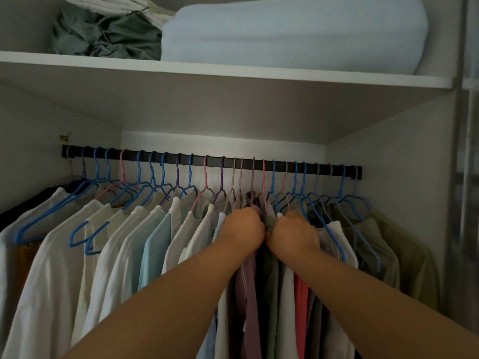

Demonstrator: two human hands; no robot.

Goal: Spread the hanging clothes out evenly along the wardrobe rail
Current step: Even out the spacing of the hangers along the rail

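A black rail (280,164) runs across the wardrobe with several blue, pink and purple hangers on it. White and pale shirts (124,244) hang along the left half. Darker mauve (250,294), olive and coral garments are packed close together right of the middle, and olive tops (375,242) hang at the far right. My left hand (242,230) is closed on the shoulder of a mauve garment. My right hand (294,233) is closed on the garments just beside it, over an olive one (269,222). Both hands nearly touch. The fingertips are buried in the cloth.
A white shelf (233,71) sits above the rail, bearing a folded pale blue blanket (298,32) and crumpled green fabric (108,35). White wardrobe side walls close in on the left and right (401,177). A few bare blue hangers (88,237) hang among the left shirts.
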